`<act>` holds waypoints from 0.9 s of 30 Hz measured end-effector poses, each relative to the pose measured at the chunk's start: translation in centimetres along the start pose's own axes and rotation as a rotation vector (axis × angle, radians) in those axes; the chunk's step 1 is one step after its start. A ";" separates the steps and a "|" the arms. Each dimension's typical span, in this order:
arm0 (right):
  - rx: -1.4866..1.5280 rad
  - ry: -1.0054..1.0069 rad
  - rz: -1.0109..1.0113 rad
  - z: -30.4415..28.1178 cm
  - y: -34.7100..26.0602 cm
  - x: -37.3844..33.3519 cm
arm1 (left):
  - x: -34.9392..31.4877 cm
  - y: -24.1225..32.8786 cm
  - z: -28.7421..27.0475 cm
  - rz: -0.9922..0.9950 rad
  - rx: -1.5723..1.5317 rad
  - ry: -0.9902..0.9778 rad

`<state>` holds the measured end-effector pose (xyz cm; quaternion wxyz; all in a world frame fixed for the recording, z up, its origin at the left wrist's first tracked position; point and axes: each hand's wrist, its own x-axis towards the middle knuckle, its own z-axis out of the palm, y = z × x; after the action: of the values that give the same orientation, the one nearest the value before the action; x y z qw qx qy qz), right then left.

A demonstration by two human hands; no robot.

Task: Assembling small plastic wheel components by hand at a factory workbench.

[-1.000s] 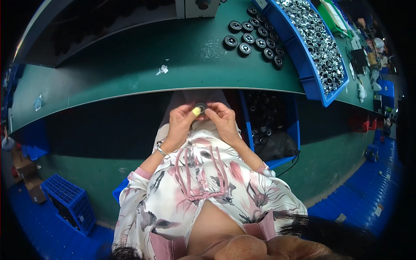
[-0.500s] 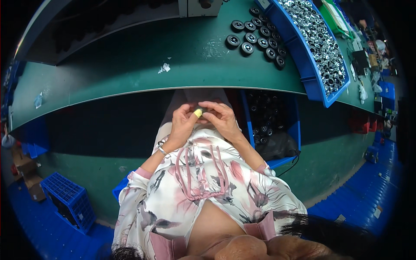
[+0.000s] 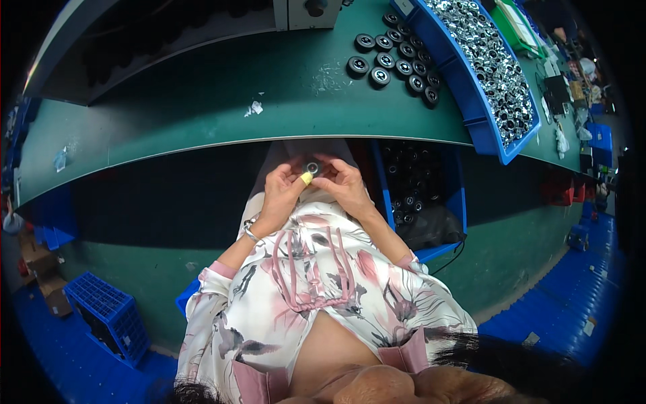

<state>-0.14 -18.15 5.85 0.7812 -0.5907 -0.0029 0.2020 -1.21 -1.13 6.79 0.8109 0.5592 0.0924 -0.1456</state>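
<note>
Over my lap, just below the bench edge, both hands hold a small black wheel (image 3: 312, 167) with a shiny ring in its middle. My left hand (image 3: 280, 191) grips its left side, a yellow wrap around the thumb tip. On the other side, the fingers of my right hand (image 3: 346, 188) are closed on the same wheel, the thumb at its near edge. The fingers partly cover the wheel's rim. Similar black wheels (image 3: 380, 76) with silver centres lie grouped on the green bench, beyond my hands to the right.
A long blue bin (image 3: 474, 124) full of shiny silver rings stands on the bench (image 3: 222, 121) at right. Below the bench edge, a blue crate (image 3: 459, 209) holds more black wheels and a dark bag. Bits of white scrap (image 3: 254, 108) lie on the bench. A blue basket (image 3: 101, 296) sits low left.
The wheel between my hands has turned so that its shiny centre faces up, and my fingers have spread a little around it. The view has shifted slightly.
</note>
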 end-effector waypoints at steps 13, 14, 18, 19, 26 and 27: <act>-0.287 0.053 -0.242 1.6 -4.3 -1.0 | -0.4 1.3 -0.4 -0.080 -0.343 -0.178; -0.405 0.054 -0.343 1.8 -5.2 -1.2 | -0.6 1.8 -0.2 -0.130 -0.450 -0.224; -0.582 0.055 -0.589 1.6 -7.4 -0.5 | -0.3 4.2 0.8 -0.209 -0.549 -0.352; -0.632 0.075 -0.627 1.5 -7.9 -0.3 | -0.3 5.4 1.4 -0.169 -0.484 -0.307; -1.170 0.147 -0.883 1.9 -13.9 2.1 | 3.1 9.5 3.4 0.083 -0.113 -0.237; -1.167 0.141 -0.905 1.9 -14.5 2.7 | 3.6 9.9 3.5 0.104 -0.108 -0.233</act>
<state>6.44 -18.78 19.20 0.3453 -0.8626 -0.3027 -0.2125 5.51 -1.61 15.57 0.8514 0.4982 -0.0237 -0.1623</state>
